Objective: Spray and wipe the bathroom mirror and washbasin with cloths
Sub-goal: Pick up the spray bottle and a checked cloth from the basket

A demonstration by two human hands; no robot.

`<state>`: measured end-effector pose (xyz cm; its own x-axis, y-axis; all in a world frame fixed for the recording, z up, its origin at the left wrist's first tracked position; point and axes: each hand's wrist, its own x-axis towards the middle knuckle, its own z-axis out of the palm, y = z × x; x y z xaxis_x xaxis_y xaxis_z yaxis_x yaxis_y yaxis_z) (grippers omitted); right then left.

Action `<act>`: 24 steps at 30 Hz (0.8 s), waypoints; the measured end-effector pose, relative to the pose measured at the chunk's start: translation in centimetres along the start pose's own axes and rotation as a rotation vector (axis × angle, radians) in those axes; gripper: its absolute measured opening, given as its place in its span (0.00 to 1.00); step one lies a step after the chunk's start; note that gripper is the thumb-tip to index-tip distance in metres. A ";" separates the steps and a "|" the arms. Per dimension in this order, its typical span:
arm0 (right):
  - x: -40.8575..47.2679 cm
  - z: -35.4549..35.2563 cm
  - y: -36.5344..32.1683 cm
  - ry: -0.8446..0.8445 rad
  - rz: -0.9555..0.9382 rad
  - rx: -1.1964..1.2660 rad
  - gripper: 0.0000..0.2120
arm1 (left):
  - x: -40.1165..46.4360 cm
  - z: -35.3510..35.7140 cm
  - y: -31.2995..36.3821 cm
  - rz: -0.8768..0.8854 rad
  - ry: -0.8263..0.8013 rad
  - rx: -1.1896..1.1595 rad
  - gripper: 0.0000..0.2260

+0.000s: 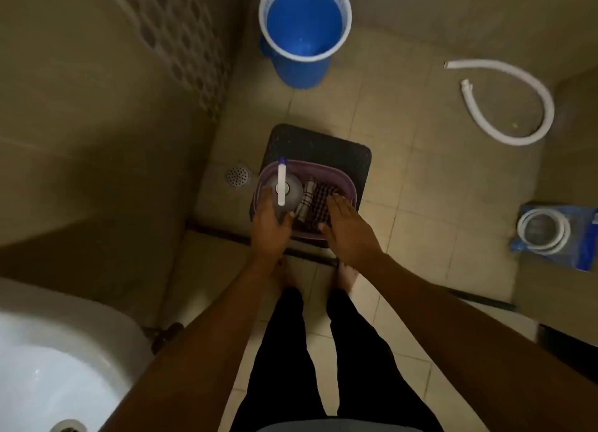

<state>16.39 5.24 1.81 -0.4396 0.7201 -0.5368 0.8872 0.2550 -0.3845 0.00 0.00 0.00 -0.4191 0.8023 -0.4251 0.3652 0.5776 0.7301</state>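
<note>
A purple basket (pixel 348 185) stands on a dark stool (pixel 323 143) on the floor in front of me. In its left half stands a clear spray bottle (pixel 291 185) with a white trigger head. My left hand (pixel 270 227) is wrapped around the bottle's near side. Two checked cloths fill the right half: a light one (pixel 307 197) and a dark one (pixel 318 202). My right hand (pixel 348 229) lies over the dark cloth with fingers straight and spread. The white washbasin (pixel 61 363) shows at the lower left. No mirror is in view.
A blue bucket (pixel 304 33) of water stands at the back by the tiled wall. A white hose (pixel 517 108) curls on the floor at right, with a packaged coiled hose (pixel 547 234) nearer. A floor drain (pixel 238 176) lies left of the stool. My bare feet stand just behind the stool.
</note>
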 end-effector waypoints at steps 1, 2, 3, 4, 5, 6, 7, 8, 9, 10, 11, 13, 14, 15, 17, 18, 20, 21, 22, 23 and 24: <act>0.7 0.1 0.2 -0.002 -0.003 -0.007 0.32 | 0.7 0.4 -0.3 0.003 0.024 -0.032 0.33; 1.3 0.0 0.3 -0.007 0.003 -0.003 0.32 | 1.2 0.6 -0.2 0.009 0.043 -0.043 0.33; 1.9 0.1 0.6 -0.010 0.003 -0.011 0.32 | 1.7 0.8 -0.4 0.010 0.052 -0.055 0.33; 2.4 -0.1 0.7 -0.023 0.001 -0.009 0.32 | 2.3 1.0 -0.3 0.000 0.056 -0.055 0.33; 2.9 0.0 0.8 -0.031 -0.001 -0.007 0.32 | 2.8 1.1 -0.4 -0.015 0.058 -0.076 0.33; 3.2 0.2 0.9 -0.036 -0.003 -0.004 0.32 | 3.1 1.3 -0.4 -0.047 0.061 -0.091 0.33; 3.6 0.3 1.1 -0.035 -0.003 0.000 0.32 | 3.6 1.6 -0.4 -0.073 0.065 -0.105 0.33; 4.0 0.2 1.2 -0.032 -0.002 0.011 0.32 | 4.1 1.6 -0.2 -0.095 0.074 -0.105 0.32; 4.3 0.3 1.3 -0.031 -0.003 0.012 0.32 | 4.4 1.7 -0.1 -0.104 0.087 -0.106 0.30; 4.6 0.4 1.3 -0.027 -0.007 0.011 0.32 | 4.8 1.8 0.0 -0.100 0.103 -0.100 0.26; 4.9 0.5 1.4 -0.026 -0.007 0.012 0.32 | 5.0 1.8 0.1 -0.091 0.114 -0.091 0.22; 5.4 0.8 1.4 -0.030 -0.005 0.019 0.32 | 5.2 1.9 0.3 -0.081 0.126 -0.081 0.16; 5.7 0.9 1.4 -0.028 -0.003 0.018 0.33 | 5.3 1.9 0.2 -0.081 0.131 -0.079 0.17; 5.9 1.0 1.5 -0.028 0.001 0.014 0.33 | 5.4 1.9 0.1 -0.088 0.133 -0.083 0.19; 6.2 1.2 1.6 -0.031 0.008 0.011 0.33 | 5.4 1.9 0.0 -0.108 0.127 -0.091 0.20; 6.2 1.2 1.7 -0.032 0.007 0.019 0.33 | 5.3 1.8 0.1 -0.114 0.121 -0.096 0.20; 6.2 1.1 1.8 -0.037 0.013 0.029 0.33 | 5.2 1.4 0.1 -0.093 0.119 -0.098 0.20; 6.1 1.0 1.8 -0.039 0.018 0.028 0.33 | 5.2 1.2 0.0 -0.081 0.113 -0.094 0.20; 6.1 0.8 1.8 -0.035 0.022 0.031 0.33 | 5.1 0.9 0.0 -0.075 0.104 -0.090 0.19; 6.1 0.7 1.7 -0.031 0.031 0.038 0.33 | 4.9 0.7 0.1 -0.072 0.097 -0.086 0.18; 6.1 0.6 1.6 -0.027 0.038 0.047 0.33 | 4.7 0.4 0.3 -0.066 0.096 -0.087 0.18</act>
<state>15.07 9.70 -2.56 -0.4096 0.7112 -0.5714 0.8961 0.1962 -0.3982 -1.48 4.03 -2.01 -0.5193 0.7422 -0.4237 0.2625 0.6103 0.7474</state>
